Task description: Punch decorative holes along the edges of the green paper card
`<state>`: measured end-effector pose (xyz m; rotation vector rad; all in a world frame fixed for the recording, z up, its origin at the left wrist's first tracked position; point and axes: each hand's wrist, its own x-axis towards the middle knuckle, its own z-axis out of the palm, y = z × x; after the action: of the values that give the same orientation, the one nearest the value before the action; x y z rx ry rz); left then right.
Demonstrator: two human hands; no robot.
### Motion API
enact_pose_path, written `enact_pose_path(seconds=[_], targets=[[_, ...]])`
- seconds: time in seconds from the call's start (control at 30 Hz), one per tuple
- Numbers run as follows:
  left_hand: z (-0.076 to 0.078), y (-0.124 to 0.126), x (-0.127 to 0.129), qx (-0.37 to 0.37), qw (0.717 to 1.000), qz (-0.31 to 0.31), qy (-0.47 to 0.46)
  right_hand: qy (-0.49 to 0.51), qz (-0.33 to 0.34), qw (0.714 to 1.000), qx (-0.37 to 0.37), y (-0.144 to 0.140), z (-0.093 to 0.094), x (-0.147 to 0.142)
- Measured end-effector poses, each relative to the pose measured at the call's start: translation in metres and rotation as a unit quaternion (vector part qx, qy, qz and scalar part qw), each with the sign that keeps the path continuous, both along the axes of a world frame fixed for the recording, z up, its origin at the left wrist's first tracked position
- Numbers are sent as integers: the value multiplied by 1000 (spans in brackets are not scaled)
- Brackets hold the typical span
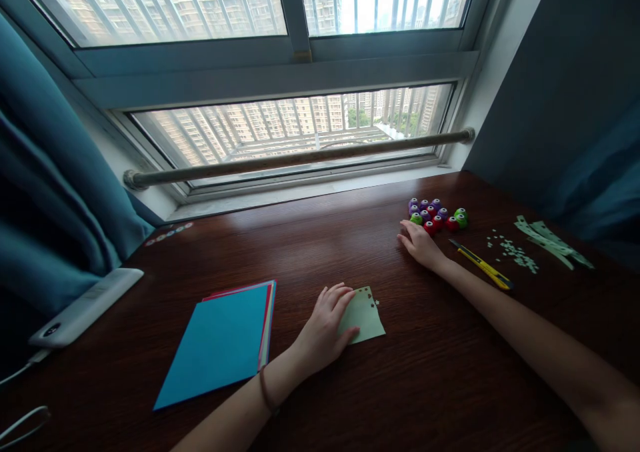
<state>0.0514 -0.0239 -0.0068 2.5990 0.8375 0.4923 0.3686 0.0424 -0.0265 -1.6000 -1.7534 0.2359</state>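
Observation:
My left hand [324, 322] lies over a small piece of pale green paper [369, 320], its fingers spread and pressing it to the table. Several small shaped holes run along the paper's far edge, with a tiny cut-out beside its right corner. Farther out, my right hand [423, 247] reaches to a cluster of small purple, red and green craft punches [437, 223] with white round tops. Its fingers are stretched out beside a green punch [416, 219]; whether they touch it I cannot tell. Just right of that hand lies a yellow utility knife [483, 265].
Pale green cut-outs [520, 255] and punched paper strips [555, 242] lie at the right. A stack of coloured paper [220, 339], blue on top, is left of my left hand. A white device [87, 309] with a cable lies far left. A metal rail [300, 159] crosses the window.

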Motion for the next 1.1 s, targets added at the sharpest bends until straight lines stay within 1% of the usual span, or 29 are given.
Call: enact_pose_path(seconds=[0.07,0.1,0.2,0.27,0.37,0.6,0.7,0.8,0.87,0.93,1.0,1.1], targets=[[0,0,0,0,1000,1,-8,21,34,999,-21,-18,6,-18],[0,-1,0,0,1000,2,-11,30,62,997,-38,-28,10,-29],[1,-1,1,1,1000,7,-14,40,162,982,-91,-58,19,-60],[2,-1,1,2,1000,8,-15,38,198,973,-108,-71,23,-73],[3,-2,2,1,1000,10,-18,29,205,972,-112,-78,25,-80],[3,-2,2,5,1000,12,-25,7,190,976,-108,-77,17,-81],[3,-2,2,6,1000,11,-28,7,177,979,-101,-81,19,-79],[3,-2,2,7,1000,10,-29,25,138,986,-89,-82,28,-61],[3,-3,2,7,999,10,-29,41,87,993,-74,-79,38,-35],[3,-3,2,7,999,9,-30,54,19,997,-51,-74,47,-1],[3,-3,2,8,999,10,-30,62,-65,996,-13,-71,53,39],[2,-2,2,10,999,10,-29,81,-187,978,38,-73,51,96]])
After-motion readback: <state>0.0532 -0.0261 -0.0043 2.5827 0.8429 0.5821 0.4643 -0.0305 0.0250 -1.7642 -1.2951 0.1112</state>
